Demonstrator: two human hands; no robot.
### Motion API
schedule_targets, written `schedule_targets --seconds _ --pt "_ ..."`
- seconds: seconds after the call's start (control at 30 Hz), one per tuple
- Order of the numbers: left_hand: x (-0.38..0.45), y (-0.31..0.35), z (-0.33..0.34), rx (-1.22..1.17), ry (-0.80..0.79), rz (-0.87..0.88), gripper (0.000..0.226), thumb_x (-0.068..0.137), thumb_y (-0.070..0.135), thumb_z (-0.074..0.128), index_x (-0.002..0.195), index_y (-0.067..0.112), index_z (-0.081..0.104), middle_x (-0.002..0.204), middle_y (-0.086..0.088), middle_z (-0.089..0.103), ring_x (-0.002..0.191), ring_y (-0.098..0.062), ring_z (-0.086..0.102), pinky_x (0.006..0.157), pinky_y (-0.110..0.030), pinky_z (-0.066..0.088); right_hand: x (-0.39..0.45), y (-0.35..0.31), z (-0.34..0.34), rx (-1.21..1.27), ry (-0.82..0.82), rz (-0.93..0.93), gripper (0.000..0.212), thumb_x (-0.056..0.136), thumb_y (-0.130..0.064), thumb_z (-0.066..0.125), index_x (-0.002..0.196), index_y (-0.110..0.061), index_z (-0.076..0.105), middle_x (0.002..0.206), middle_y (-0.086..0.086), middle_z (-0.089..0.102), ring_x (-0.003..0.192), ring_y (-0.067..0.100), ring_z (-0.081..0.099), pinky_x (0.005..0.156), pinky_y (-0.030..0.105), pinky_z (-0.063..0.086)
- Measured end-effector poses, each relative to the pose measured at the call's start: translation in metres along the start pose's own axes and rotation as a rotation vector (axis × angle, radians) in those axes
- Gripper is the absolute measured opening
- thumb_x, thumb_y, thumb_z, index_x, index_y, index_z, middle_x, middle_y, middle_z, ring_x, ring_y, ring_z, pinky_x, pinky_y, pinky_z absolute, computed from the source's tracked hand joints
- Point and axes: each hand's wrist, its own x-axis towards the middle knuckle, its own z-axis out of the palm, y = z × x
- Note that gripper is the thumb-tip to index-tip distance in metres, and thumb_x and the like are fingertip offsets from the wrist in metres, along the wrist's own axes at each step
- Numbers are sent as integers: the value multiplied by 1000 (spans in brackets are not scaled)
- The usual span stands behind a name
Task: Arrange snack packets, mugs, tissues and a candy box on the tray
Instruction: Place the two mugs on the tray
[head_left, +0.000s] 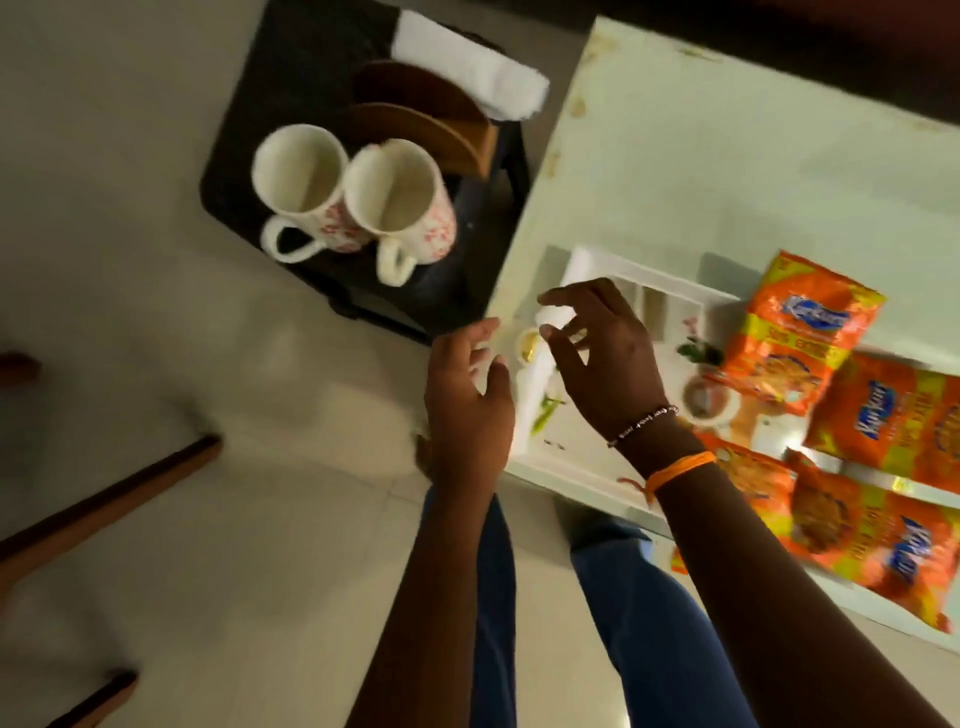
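A white tray (670, 288) with a printed pattern lies on the white table (727, 156). Several orange snack packets (800, 338) lie across the tray's right part and the table beside it. Two white mugs with red flowers (298, 176) (395, 195) stand on a black stool (234, 156), in front of a wooden holder (426, 124) and white tissues (467, 67). My left hand (467, 400) hovers at the tray's left end, fingers spread. My right hand (602, 353) is over the tray, also spread and holding nothing. A small round gold thing (530, 345) shows between them.
The black stool stands on the tiled floor just left of the table's edge. Brown wooden furniture legs (104, 509) reach in at the lower left. My legs in blue trousers (639, 597) are below the table's near edge.
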Motion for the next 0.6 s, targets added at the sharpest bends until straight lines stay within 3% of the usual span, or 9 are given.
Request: schedule_targets --seconds 0.1,0.2,0.27,0.33,0.4,0.5,0.6 --pt "25 -1 -39 -56 66 5 27 88 3 51 110 17 60 117 -3 59 95 5 56 78 0 42 22 -30 28 57 24 44 16 86 -10 57 100 -10 64 102 10 63 70 20 60 71 29 51" --pt "57 -9 -77 -122 116 -41 23 89 6 50 108 15 59 113 -2 60 89 15 55 74 1 42 46 -58 59 143 5 181 14 88 -13 56 95 -7 66 99 14 67 81 23 61 76 27 46" --pt "80 -15 -96 -143 139 -96 25 91 11 49 115 16 55 110 1 57 87 8 56 72 0 43 60 -72 77 178 -26 290 19 89 -19 56 91 -4 67 92 18 68 83 28 61 77 33 46" --pt "102 -20 -109 -146 159 -161 25 93 19 48 118 16 50 109 4 51 86 6 52 70 -3 45 71 -81 93 196 -39 356 26 89 -24 56 86 -1 67 81 17 65 75 25 57 68 27 41" --pt "119 -23 -116 -128 167 -220 16 94 28 45 107 20 48 110 4 46 84 4 49 69 -10 42 77 -87 105 207 -40 393 31 90 -26 54 88 3 66 79 15 63 73 20 52 60 21 34" --pt "143 -29 -127 -89 181 -221 17 94 36 42 99 19 41 106 2 48 87 -4 51 74 -18 42 82 -89 119 297 -3 487 34 90 -27 54 97 4 65 95 22 67 82 29 57 71 27 38" --pt "159 -30 -137 -92 100 -189 19 94 39 42 99 21 44 92 14 49 83 1 50 64 -7 41 82 -92 127 435 58 571 32 90 -27 54 99 1 66 89 15 63 81 23 52 72 32 40"
